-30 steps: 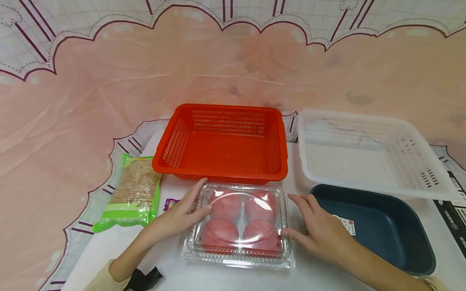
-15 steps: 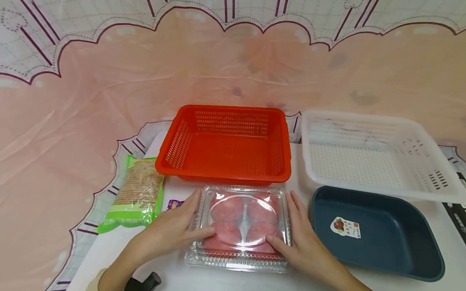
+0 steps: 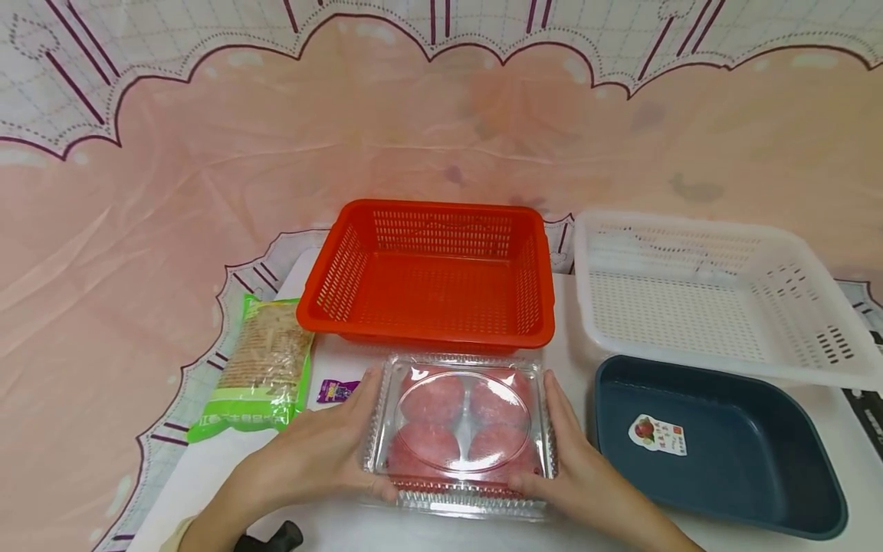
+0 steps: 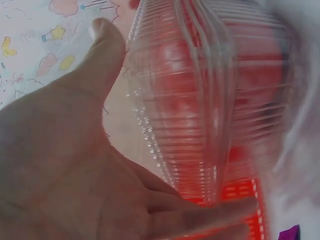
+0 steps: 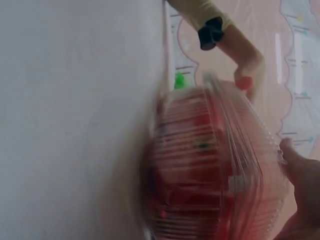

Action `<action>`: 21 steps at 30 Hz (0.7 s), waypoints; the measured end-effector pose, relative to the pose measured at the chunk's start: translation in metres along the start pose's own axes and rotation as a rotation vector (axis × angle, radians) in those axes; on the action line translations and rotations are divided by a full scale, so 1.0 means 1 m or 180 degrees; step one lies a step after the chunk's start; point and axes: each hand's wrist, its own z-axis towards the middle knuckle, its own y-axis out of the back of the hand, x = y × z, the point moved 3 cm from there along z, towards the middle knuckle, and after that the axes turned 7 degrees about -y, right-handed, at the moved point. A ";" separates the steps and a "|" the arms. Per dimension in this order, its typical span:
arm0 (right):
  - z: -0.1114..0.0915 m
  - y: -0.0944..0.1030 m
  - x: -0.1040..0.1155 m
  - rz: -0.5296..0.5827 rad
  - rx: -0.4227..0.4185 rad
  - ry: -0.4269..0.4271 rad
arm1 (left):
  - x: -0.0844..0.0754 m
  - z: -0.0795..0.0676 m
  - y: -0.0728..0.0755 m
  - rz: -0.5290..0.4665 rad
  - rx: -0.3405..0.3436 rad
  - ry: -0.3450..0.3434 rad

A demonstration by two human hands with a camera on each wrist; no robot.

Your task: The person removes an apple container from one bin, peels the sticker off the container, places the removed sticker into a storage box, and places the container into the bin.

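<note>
A clear plastic clamshell box (image 3: 464,429) with several round red things inside lies before me, its ribbed lid shut. My left hand (image 3: 313,452) is at its left side, my right hand (image 3: 586,468) at its right. In the head view both hands have their fingers along the sides and their thumbs near the front corners. The left wrist view shows the left hand (image 4: 90,165) with thumb stretched out and fingers straight beside the box (image 4: 220,95). Only the right thumb (image 5: 300,175) shows clearly in the right wrist view, by the lid's edge; the other right fingers are hidden there.
A red basket (image 3: 441,337) stands just behind the box. At the right are a white basket (image 3: 676,314) and a dark blue basin (image 3: 731,475) with a sticker (image 3: 658,435). A green-edged food bag (image 3: 258,368) and a small purple packet (image 3: 336,391) lie left.
My right hand has moved left from beside the basin to the box's right side. Both thumbs have shifted toward the front corners. The view has shifted slightly; the purple packet shows more fully.
</note>
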 end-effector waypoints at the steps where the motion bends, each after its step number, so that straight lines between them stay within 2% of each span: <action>1: 0.000 0.001 0.000 0.0011 0.0054 0.0058 | 0.000 -0.001 0.000 0.0039 0.0023 -0.0002; 5: -0.001 0.003 -0.002 -0.0007 0.0254 0.0173 | 0.001 -0.003 -0.004 0.0154 0.0110 -0.0025; 8: -0.002 0.001 -0.003 -0.0022 0.0266 0.0152 | 0.001 -0.002 -0.007 0.0079 0.0131 -0.0035; 12: -0.001 -0.006 -0.006 0.0009 0.0013 0.0181 | 0.001 -0.003 -0.008 0.0003 0.0079 -0.0047; 16: -0.001 -0.019 -0.008 0.0139 -0.0256 0.0198 | 0.003 -0.006 -0.006 0.0075 0.0041 -0.0080; 18: -0.002 -0.026 -0.009 0.0306 -0.0331 0.0116 | 0.002 -0.006 -0.006 0.0081 0.0043 -0.0057; 21: -0.006 -0.034 -0.013 0.0602 -0.0400 -0.0154 | 0.001 -0.005 -0.007 0.0115 0.0075 0.0006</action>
